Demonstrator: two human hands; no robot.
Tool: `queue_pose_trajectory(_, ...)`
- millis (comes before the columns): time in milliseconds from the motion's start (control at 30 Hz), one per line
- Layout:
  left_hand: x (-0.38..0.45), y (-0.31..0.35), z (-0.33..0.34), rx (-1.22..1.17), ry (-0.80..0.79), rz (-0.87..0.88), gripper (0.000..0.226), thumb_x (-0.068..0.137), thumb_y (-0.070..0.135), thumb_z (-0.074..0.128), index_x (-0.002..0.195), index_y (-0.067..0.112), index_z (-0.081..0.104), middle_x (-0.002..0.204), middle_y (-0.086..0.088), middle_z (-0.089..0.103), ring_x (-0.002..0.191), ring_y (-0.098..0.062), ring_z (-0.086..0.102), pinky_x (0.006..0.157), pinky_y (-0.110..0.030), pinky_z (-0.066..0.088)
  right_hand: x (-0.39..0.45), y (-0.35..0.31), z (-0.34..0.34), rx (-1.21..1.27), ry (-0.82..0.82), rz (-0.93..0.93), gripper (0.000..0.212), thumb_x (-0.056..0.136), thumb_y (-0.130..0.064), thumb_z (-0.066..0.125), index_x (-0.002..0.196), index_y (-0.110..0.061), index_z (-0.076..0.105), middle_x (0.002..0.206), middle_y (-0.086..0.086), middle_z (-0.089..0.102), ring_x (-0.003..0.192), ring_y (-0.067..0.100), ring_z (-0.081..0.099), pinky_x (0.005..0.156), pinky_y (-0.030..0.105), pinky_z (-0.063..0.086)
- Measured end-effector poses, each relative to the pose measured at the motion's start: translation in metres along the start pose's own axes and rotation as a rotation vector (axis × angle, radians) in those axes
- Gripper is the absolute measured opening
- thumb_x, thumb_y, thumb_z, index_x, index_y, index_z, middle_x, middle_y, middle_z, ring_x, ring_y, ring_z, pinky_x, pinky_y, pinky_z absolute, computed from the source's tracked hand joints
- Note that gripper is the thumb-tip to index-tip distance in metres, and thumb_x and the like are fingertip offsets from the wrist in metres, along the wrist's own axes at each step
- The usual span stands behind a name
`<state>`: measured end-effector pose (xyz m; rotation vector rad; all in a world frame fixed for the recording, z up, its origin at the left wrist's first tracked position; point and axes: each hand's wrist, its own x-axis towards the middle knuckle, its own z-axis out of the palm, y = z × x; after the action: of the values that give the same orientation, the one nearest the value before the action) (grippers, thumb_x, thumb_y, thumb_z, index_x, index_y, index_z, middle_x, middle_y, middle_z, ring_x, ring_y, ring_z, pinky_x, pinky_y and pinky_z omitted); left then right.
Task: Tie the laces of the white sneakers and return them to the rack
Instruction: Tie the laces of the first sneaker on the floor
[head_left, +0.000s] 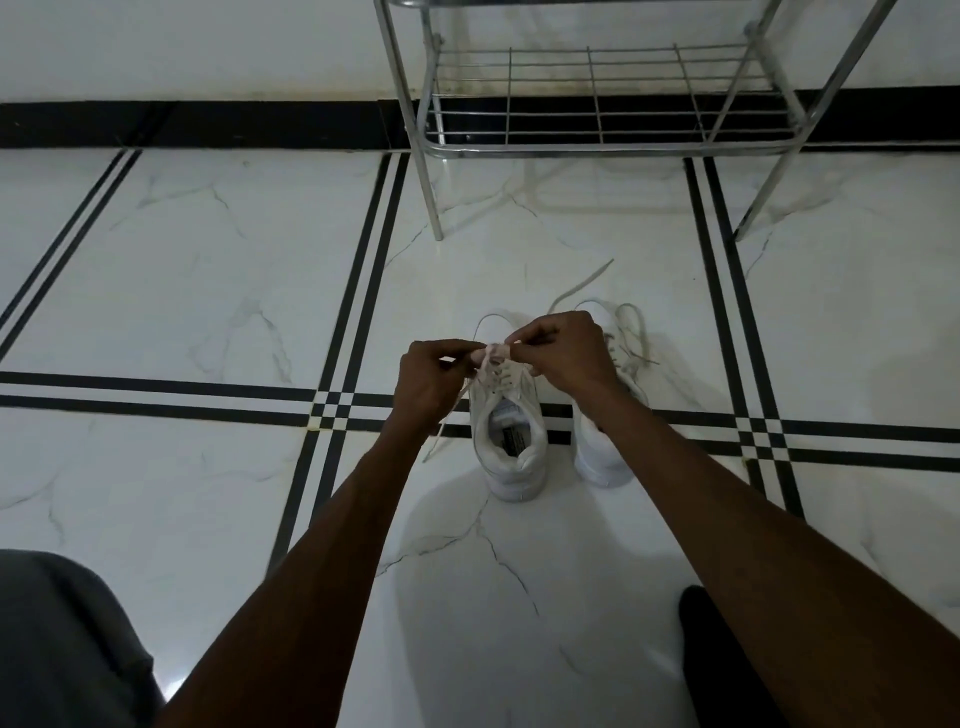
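Step in hand: tying the lace on the left-hand white leather sneaker (511, 441), first of the pair by the look of it. Landmark for everything below is the chrome wire shoe rack (597, 140) against the wall.

Both sneakers stand side by side on the white marble-look tiled floor (208, 270), in front of the rack and well apart from it, heels toward the person.

Left hand (428, 384): closed, pinching a strand of the flat white lace (491, 358) at the top of the tongue; a loose tail runs down past the wrist to the floor. Right hand (563, 348): closed, fingertips pinched on the same lace just opposite the left. The two hands nearly meet over the eyelets. A loop shows on the rack side of the hands. Can't tell how far the knot is formed; fingers hide the crossing.

Second white sneaker (605, 452), partly behind the right forearm: laces look loose, one end trailing out toward the rack. Judged untied.

Next, likely: cinch the bow by pulling both hands apart evenly, keeping the loops from slipping through. Then repeat on the second shoe, then lift both onto the rack's lower shelf, which shows nothing on it.

Shoes look clean, soft padded collar, label visible inside the heel.
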<state>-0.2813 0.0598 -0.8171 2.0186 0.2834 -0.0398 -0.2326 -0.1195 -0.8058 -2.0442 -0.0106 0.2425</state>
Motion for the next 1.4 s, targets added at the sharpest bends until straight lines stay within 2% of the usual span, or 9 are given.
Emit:
queue_pose_trajectory(167,-0.021,-0.038,-0.021,0.05,0.146,-0.195,0.014,0.091,0.016,0.073,0.099,0.01,0.082,0.09,-0.008,0.08,0.086,-0.021,0.075,0.083,-0.035,0.06,-0.008,0.022,-0.028,-0.36,0.157,0.133,0.014,0.069,-0.023,0.089,0.076,-0.015,0.081,0.082,0.0,0.077,0.077,0.017,0.07,0.074,0.032,0.06)
queue_pose_trajectory(367,-0.039,-0.036,-0.007,-0.264,0.152,-0.317,0.02,0.093,0.016,0.07,0.107,0.004,0.078,0.085,-0.006,0.076,0.081,-0.016,0.07,0.07,-0.025,0.046,-0.015,0.025,-0.024,-0.528,0.171,0.153,0.003,0.075,-0.012,0.076,0.075,-0.013,0.078,0.085,0.007,0.076,0.087,0.026,0.07,0.063,0.028,0.053)
queue_pose_trajectory(467,-0.029,-0.027,-0.005,-0.495,0.13,-0.406,0.028,0.094,0.029,0.071,0.107,0.004,0.076,0.09,-0.006,0.073,0.081,-0.015,0.066,0.069,-0.027,0.046,-0.01,0.02,-0.038,-0.383,0.168,0.126,0.007,0.077,-0.008,0.076,0.07,-0.008,0.076,0.078,0.009,0.077,0.072,0.022,0.072,0.065,0.032,0.061)
queue_pose_trajectory(667,-0.031,-0.029,0.0,-0.723,0.093,-0.456,0.033,0.104,0.03,0.056,0.112,0.001,0.067,0.102,-0.006,0.072,0.089,-0.015,0.066,0.073,-0.026,0.053,-0.016,-0.001,-0.018,0.555,0.057,0.406,0.025,0.095,0.009,0.05,0.082,-0.011,0.042,0.105,0.028,0.067,0.071,0.031,0.068,0.055,0.031,0.061)
queue_pose_trajectory(833,-0.025,-0.011,0.009,-0.985,0.097,-0.51,0.034,0.111,0.022,0.039,0.087,0.007,0.058,0.101,-0.005,0.077,0.064,-0.006,0.067,0.065,-0.02,0.053,-0.019,0.0,-0.01,0.804,0.101,0.506,0.021,0.099,0.009,0.035,0.093,-0.011,0.04,0.068,0.013,0.066,0.069,0.029,0.069,0.055,0.03,0.061)
queue_pose_trajectory(967,-0.023,-0.011,0.016,-1.058,0.183,-0.567,0.028,0.111,0.017,0.035,0.087,0.015,0.049,0.069,0.002,0.057,0.043,-0.003,0.045,0.048,-0.018,0.042,-0.015,0.008,0.002,0.622,0.219,0.478,0.039,0.09,0.018,0.02,0.073,-0.013,0.036,0.069,0.008,0.046,0.058,0.024,0.047,0.037,0.017,0.043)
queue_pose_trajectory(1200,-0.015,-0.017,0.016,-0.883,0.194,-0.56,0.031,0.11,0.024,0.039,0.082,0.015,0.047,0.059,0.004,0.048,0.042,-0.006,0.036,0.044,-0.021,0.034,-0.003,0.019,0.008,0.456,0.294,0.441,0.037,0.088,0.014,0.04,0.066,-0.015,0.041,0.065,0.003,0.053,0.052,0.021,0.053,0.05,0.03,0.042)
queue_pose_trajectory(1333,-0.016,-0.024,0.018,-0.873,0.233,-0.592,0.029,0.11,0.022,0.04,0.085,0.014,0.05,0.059,0.004,0.048,0.042,-0.006,0.036,0.042,-0.02,0.033,-0.006,0.03,0.007,0.396,0.267,0.499,0.008,0.091,-0.001,0.052,0.095,-0.004,0.058,0.083,0.012,0.061,0.064,0.023,0.06,0.055,0.027,0.052)
queue_pose_trajectory(1400,-0.014,-0.024,0.018,-0.879,0.26,-0.614,0.027,0.11,0.021,0.04,0.086,0.013,0.052,0.059,0.004,0.048,0.04,-0.006,0.036,0.041,-0.02,0.033,-0.005,0.034,0.005,0.402,0.261,0.522,0.016,0.091,-0.004,0.053,0.106,-0.001,0.059,0.086,0.014,0.062,0.063,0.019,0.061,0.052,0.025,0.052)
